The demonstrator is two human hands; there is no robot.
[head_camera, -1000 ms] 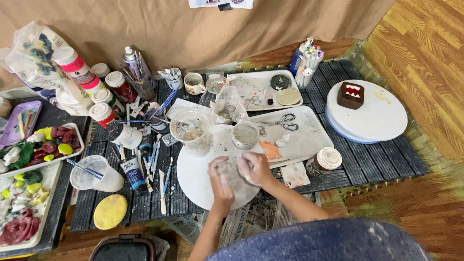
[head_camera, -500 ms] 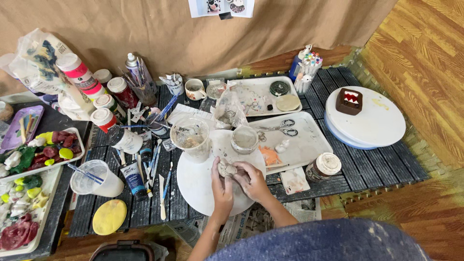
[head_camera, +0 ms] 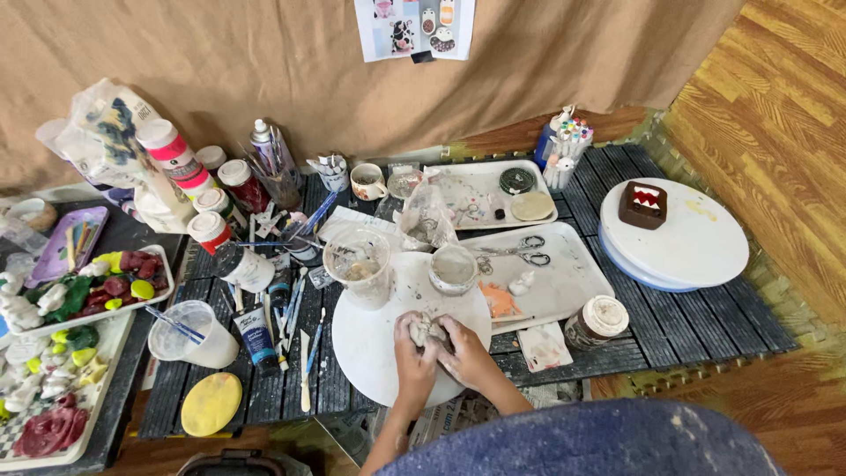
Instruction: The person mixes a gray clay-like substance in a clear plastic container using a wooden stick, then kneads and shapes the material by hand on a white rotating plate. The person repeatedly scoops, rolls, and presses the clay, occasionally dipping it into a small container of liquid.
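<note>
Both hands work pale clay lump (head_camera: 429, 331) over round white board (head_camera: 370, 361): left hand (head_camera: 413, 348) and right hand (head_camera: 464, 350) cupped closed around it, near board's lower right edge; plastic cup (head_camera: 358, 264) at board's top.

head view | worn on head, looks steeply down | near above hands (head_camera: 441, 353) | cluttered craft table (head_camera: 670, 326)
</note>
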